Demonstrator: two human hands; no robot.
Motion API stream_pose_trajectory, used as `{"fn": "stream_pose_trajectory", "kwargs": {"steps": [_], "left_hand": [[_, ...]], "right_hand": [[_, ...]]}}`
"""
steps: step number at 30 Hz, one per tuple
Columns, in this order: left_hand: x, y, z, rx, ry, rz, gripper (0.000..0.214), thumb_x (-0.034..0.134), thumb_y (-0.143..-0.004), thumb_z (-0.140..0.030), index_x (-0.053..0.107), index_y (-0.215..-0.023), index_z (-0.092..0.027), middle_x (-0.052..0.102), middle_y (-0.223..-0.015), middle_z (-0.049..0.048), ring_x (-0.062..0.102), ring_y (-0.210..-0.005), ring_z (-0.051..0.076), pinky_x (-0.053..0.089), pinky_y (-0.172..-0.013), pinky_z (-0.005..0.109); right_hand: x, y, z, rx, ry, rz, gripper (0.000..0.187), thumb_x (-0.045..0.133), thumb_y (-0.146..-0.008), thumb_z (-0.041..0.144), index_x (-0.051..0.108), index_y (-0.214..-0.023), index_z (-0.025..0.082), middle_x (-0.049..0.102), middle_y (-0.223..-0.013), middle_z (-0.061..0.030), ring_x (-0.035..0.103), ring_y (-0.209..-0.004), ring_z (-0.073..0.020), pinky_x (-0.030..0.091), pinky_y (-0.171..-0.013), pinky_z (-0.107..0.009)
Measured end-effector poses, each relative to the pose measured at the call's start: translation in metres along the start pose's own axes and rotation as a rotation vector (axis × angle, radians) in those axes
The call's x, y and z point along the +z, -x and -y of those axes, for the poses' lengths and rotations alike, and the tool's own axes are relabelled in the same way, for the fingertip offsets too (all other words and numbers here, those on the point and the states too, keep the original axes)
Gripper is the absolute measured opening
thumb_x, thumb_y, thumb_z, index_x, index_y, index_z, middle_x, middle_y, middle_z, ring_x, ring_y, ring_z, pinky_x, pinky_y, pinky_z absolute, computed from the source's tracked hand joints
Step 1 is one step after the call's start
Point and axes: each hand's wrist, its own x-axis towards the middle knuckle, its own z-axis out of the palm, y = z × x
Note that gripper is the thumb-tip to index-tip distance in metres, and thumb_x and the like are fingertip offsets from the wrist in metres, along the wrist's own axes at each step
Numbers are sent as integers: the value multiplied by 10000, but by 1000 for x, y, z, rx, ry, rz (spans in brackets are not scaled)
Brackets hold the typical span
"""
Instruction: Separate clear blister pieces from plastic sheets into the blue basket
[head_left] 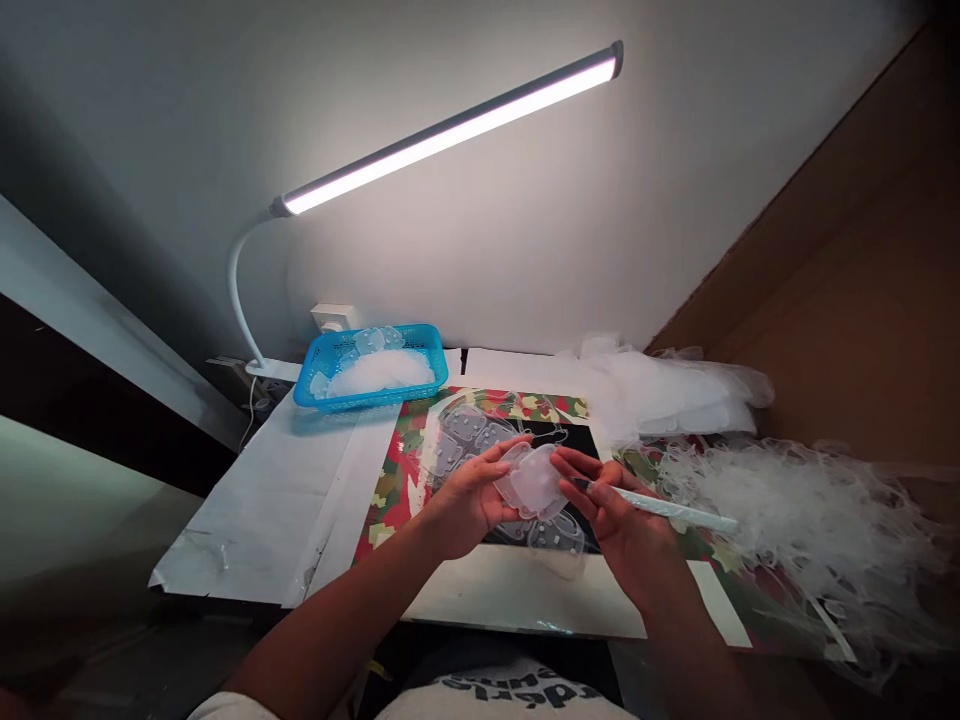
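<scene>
Nearest me, my shirt (pixel 517 690) is cut off by the bottom edge, its print only partly readable; both forearms reach up from there. My left hand (pixel 469 495) is curled round a clear plastic piece (pixel 536 482), thumb on top and fingers beneath, holding it just above the mat (pixel 394 480). My right hand (pixel 622 520) is closed on a slim white tool (pixel 664 508); its fingertips also touch the piece's right edge; the tool's working end is hidden among my fingers, so I cannot tell what kind of tip it has. Under the hands more clear pieces (pixel 465 435) lie on the mat's dark middle, hard to count because they are see-through. To the right a heap of clear scrap (pixel 795 500) runs out of frame; behind it lie bags (pixel 675 390), their contents unclear. Farther left sits a blue basket (pixel 371 375) holding more clear parts; above it a lit lamp (pixel 450 130) leans over the wall.
</scene>
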Motion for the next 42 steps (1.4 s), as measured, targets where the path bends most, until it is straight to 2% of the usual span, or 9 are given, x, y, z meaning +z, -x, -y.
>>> {"fn": "stream_pose_trajectory", "kwargs": {"steps": [3,6,12,15,20,29,32,38,42], "left_hand": [[-14,-10,-9,152,-227,-166,487,739,-762,-245,605,-1225,-180,626,-1177,106,630,-920,190,513,-769,285],[-44,-21,-62,413,-548,-392,470,707,-793,-296,585,-1230,-174,630,-1143,89,614,-841,158,503,-742,272],[-92,-36,-169,709,-1401,-801,483,665,-835,-341,584,-1248,-105,527,-1288,187,379,-1280,407,283,-1046,602],[-91,-44,-139,691,-1499,-601,366,661,-828,-395,674,-1128,-186,568,-1275,138,400,-1303,368,272,-1104,544],[-87,-56,-45,346,-1746,141,502,626,-843,-495,601,-1292,-272,497,-1445,95,407,-1364,293,260,-1145,465],[-73,-68,18,358,-1782,23,648,525,-901,-532,398,-1457,-224,292,-1564,145,129,-1478,311,44,-1175,540],[-70,-56,21,391,-1784,-29,622,524,-910,-505,412,-1450,-218,280,-1569,144,133,-1479,308,34,-1177,550],[-86,-16,-1,316,-1869,142,547,517,-931,-445,419,-1451,-309,229,-1594,80,173,-1471,307,141,-1174,553],[-92,-6,-10,294,-1863,197,559,531,-927,-438,396,-1461,-339,209,-1598,67,151,-1471,323,163,-1167,561]], "right_hand": [[-7,-7,-5,70,75,20,244,751,-788,344,591,-678,197,632,-1284,-61,668,-1065,-263,593,-817,-339],[-20,-16,-11,91,132,-29,255,753,-783,358,592,-686,184,594,-1341,-48,715,-877,-181,580,-633,-229],[-30,-24,-45,200,190,5,301,793,-713,407,600,-709,176,546,-1387,-69,722,-884,-216,590,-562,-249],[-34,-33,-66,160,178,-50,323,814,-678,418,601,-676,175,614,-1302,-73,692,-1001,-223,608,-727,-285],[-69,-56,-64,-26,103,-264,314,818,-656,437,616,-703,200,734,-977,-48,668,-1022,-203,518,-987,-347],[-143,-78,-24,-242,502,-612,335,753,-679,515,634,-804,227,706,-840,-41,661,-823,-242,539,-822,-408],[-112,-82,-17,-301,740,-468,286,667,-772,506,626,-770,224,687,-786,-39,632,-752,-223,503,-773,-380],[-33,-84,-39,-239,824,270,198,609,-848,369,617,-721,219,685,-941,-32,619,-884,-213,464,-808,-340],[-20,-86,-60,-282,875,392,202,595,-856,320,565,-681,222,663,-957,-30,601,-892,-211,457,-805,-335]]}}
